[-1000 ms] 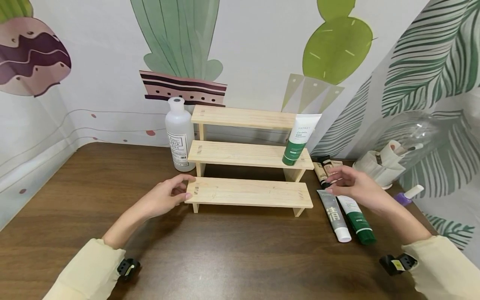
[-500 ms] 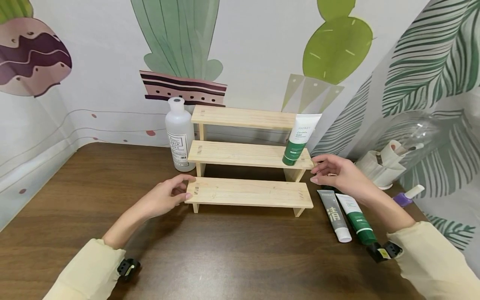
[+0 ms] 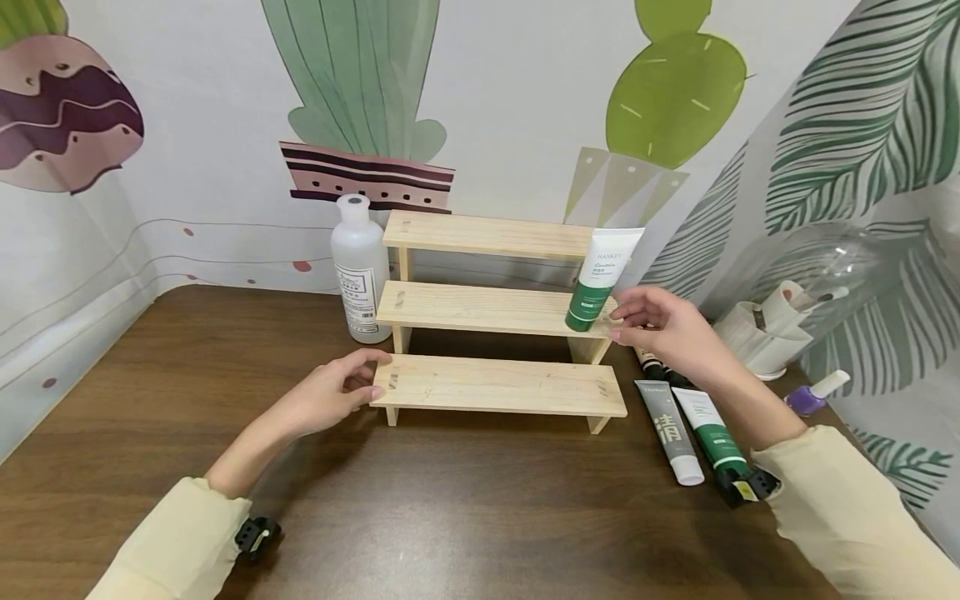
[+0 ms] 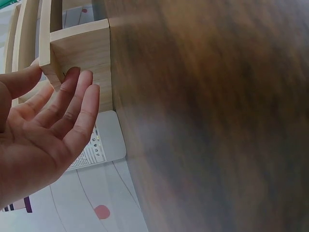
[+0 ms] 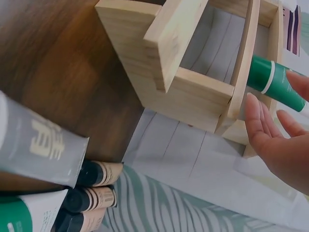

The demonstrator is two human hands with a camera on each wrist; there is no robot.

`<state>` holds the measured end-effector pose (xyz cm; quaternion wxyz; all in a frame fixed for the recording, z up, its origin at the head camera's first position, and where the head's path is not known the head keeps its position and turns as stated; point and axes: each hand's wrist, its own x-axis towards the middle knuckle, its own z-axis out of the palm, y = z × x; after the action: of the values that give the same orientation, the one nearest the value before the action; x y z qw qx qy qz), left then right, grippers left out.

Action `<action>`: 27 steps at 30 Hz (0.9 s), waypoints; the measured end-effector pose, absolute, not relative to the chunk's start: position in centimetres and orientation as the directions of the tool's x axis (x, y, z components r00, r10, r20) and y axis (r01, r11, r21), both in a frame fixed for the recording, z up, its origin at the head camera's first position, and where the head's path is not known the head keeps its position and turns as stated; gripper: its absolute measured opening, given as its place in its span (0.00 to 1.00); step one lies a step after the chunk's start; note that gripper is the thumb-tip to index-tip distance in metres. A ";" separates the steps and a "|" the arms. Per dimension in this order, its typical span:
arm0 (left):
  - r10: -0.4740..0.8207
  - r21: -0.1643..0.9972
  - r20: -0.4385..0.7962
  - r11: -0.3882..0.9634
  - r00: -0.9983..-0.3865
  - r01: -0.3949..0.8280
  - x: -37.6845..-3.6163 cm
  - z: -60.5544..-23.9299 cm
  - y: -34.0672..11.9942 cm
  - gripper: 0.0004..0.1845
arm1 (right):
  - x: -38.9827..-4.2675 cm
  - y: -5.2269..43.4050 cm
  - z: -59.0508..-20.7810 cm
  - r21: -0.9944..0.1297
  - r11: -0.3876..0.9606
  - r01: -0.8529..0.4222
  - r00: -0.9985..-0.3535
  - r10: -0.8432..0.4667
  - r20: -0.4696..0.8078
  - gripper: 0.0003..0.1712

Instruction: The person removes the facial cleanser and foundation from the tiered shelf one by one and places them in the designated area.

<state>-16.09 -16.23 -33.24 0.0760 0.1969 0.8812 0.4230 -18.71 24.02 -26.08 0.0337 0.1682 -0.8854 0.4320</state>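
A three-tier shelf [image 3: 498, 312] of pale, unfinished wood with visible grain stands on a dark brown wood-grain table [image 3: 150, 400], its flat rectangular boards stepping up toward the cactus-print backdrop. The left hand [image 3: 330, 392] rests at the left end of the lowest board, fingers loosely extended and thumb on top; the left wrist view shows what the head view cannot — the fingertips [image 4: 72, 79] touch the board's square corner from below and hold nothing.

The right hand [image 3: 660, 325] is at the right end of the middle board, just beside a green-and-white tube [image 3: 600, 271] that stands cap-down on that board and leans against the top tier. In the right wrist view the fingers [image 5: 258, 121] lie straight and relaxed next to the smooth green tube [image 5: 275, 82], close to it; whether they touch it cannot be told, and nothing is gripped.

A translucent white plastic bottle [image 3: 360, 271], cylindrical with a printed label, stands upright on the table against the shelf's left side. To the right of the shelf lie a grey tube [image 3: 667, 429] and a green tube [image 3: 716, 442] side by side, caps toward the person. The right wrist view alone shows clearly three small beige tubes with black caps [image 5: 94, 195] stacked beyond them — mostly hidden behind the hand from the head camera. A purple bottle [image 3: 813, 396] lies farther right.
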 end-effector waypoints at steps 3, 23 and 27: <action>0.411 0.774 0.033 0.566 -0.911 0.284 -16.1 -33.2 -16.2 0.20 | -19.0 23.5 -25.9 -0.752 0.574 -0.324 -0.944 -0.245 0.219 0.23; 0.413 0.769 0.044 0.567 -0.910 0.295 -16.1 -33.2 -16.2 0.19 | -20.3 21.8 -26.6 -0.792 0.509 -0.338 -0.941 -0.188 0.281 0.23; 0.410 0.762 0.041 0.577 -0.911 0.294 -16.1 -33.2 -16.2 0.19 | -20.4 21.7 -26.8 -0.798 0.495 -0.342 -0.940 -0.184 0.288 0.24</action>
<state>-16.14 -16.23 -33.19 0.0701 0.1987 0.8853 0.4145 -20.37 21.70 -26.76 0.0824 0.1529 -0.8608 0.4785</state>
